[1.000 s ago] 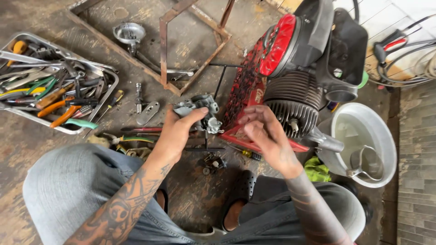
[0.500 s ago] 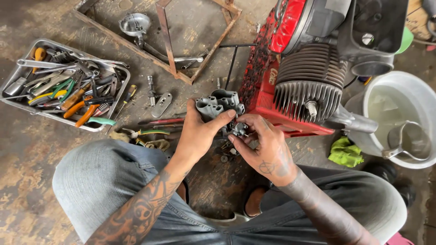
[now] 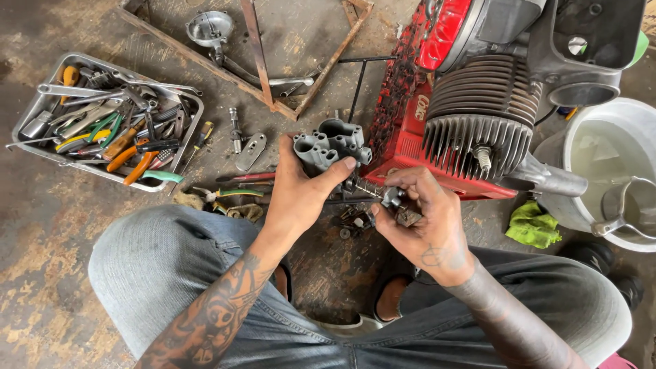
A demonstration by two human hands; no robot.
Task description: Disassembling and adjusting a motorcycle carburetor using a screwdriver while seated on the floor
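Grey cast-metal carburettor body [image 3: 331, 147] sits in the left hand [image 3: 301, 188], held above the stained concrete floor [image 3: 41, 225] between the knees, just in front of the red engine [image 3: 471, 89] with its finned cylinder. Left fingers are clenched round the body's lower half, thumb pressed across its near face. Right hand [image 3: 424, 219] is beside it, fingers pinched on a small dark fitting [image 3: 400, 205] from which a thin spring or pin [image 3: 362, 188] runs toward the body; whether the two parts touch I cannot tell. Body's long axis lies roughly left to right across the view, slightly tilted, with its open bores facing up and away from the person. Risks, as I judge them: the small fitting is gripped only at the fingertips, so a slip could drop it among the loose bits [image 3: 352, 220] on the floor below, where it would be hard to pick out; the spring could spring free if the pinch loosens; grit from the floor could get into the open bores if the body were set down. Off to the left, a metal tray [image 3: 27, 147] of pliers and spanners; to the right, a green rag [image 3: 533, 224] and a white bucket [image 3: 581, 123] holding a metal jug [image 3: 625, 201].
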